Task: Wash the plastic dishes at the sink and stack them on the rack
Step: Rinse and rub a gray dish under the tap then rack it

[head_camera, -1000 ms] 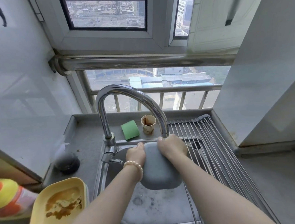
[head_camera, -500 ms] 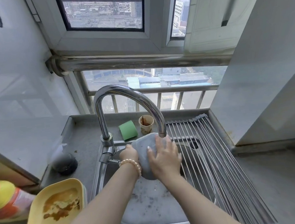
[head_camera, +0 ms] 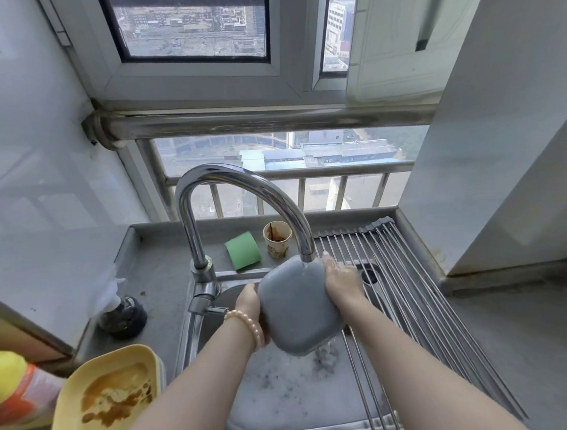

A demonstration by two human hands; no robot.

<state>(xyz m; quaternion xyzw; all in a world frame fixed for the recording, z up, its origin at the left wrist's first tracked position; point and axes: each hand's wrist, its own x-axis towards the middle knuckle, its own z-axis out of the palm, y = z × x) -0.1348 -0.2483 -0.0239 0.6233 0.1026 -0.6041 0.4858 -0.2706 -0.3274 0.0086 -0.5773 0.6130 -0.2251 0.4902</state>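
At the far left edge we see a bottle [head_camera: 6, 390] with orange and yellow bands, and just right of it a yellow dish [head_camera: 103, 405], stained brown inside, on the near left counter. Behind that sits a dark round thing [head_camera: 124, 318] beside the wall. Our left hand [head_camera: 248, 303], a bead bracelet [head_camera: 245, 328] at its wrist, grips the left edge of the grey dish [head_camera: 297, 306], fingers hidden behind it. The grey dish is held over the sink [head_camera: 292, 406], its underside toward us, between our two hands and directly under the tap [head_camera: 239, 198], whose spout nearly touches its far edge; water runs onto it. Behind, on the far ledge, lie a green sponge [head_camera: 243, 251] and a stained cup [head_camera: 278, 239]. Our right hand [head_camera: 344, 279] clasps the dish's right far corner, fingers curled over the rim. Further right, the rack [head_camera: 415, 292] of steel rods spans the sink's right side.
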